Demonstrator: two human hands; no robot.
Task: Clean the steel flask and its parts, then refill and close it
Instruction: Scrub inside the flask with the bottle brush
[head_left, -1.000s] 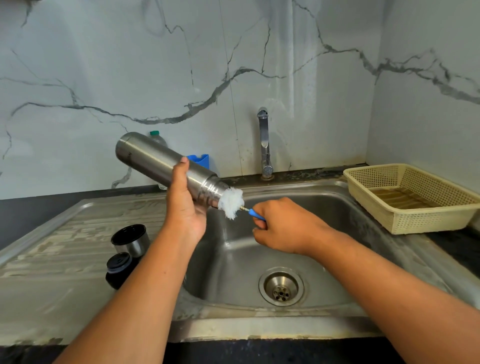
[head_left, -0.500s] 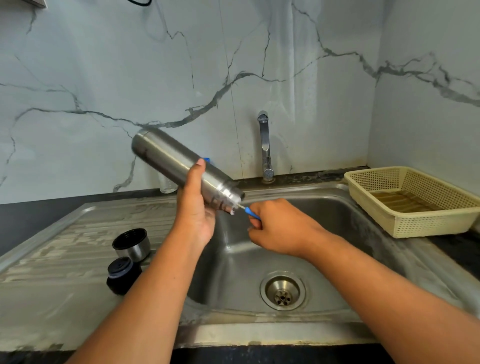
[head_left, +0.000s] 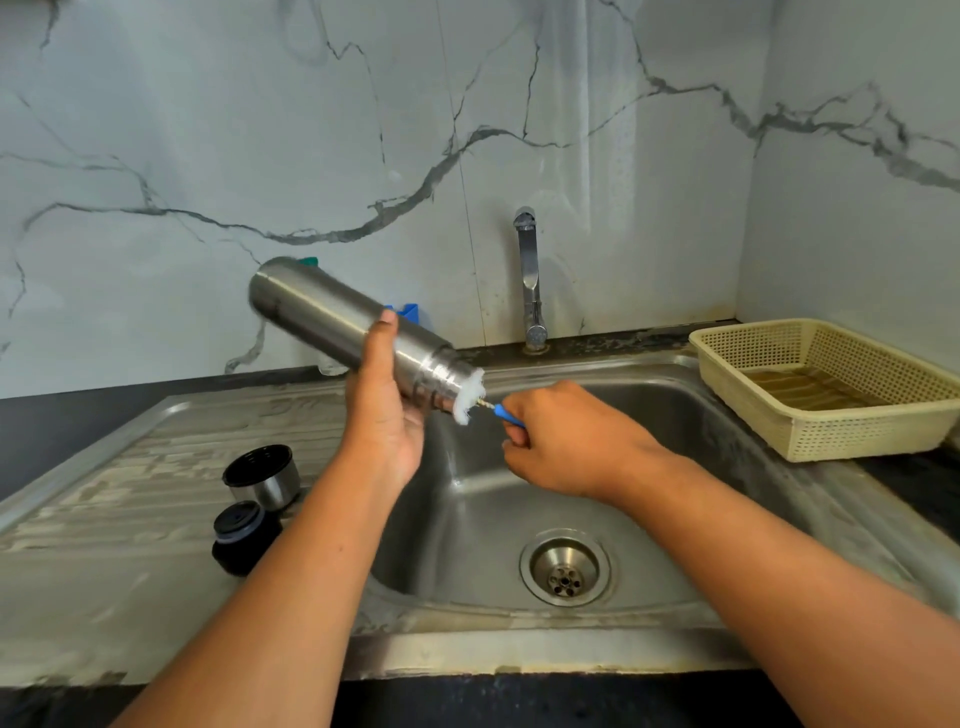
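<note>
Cleanup at sink (head_left: 467, 519): grips tilted steel flask (head_left: 332, 317) in left hand (head_left: 384, 415) over it, mouth toward 4 o'clock. Pinches blue handle of brush (head_left: 467, 400) in right hand (head_left: 566, 441), white bristles at flask mouth. Cup (head_left: 262, 475) and stopper (head_left: 241, 535) on drainboard (head_left: 104, 519), 8 o'clock.

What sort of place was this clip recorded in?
Most likely a home kitchen: a steel sink with a drainboard, a tap at the marble-look wall, and a plastic basket beside it.

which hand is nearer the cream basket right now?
Right. The right hand, gripping the brush handle over the sink, sits left of the basket; the left hand, holding the flask, is farther left.
</note>
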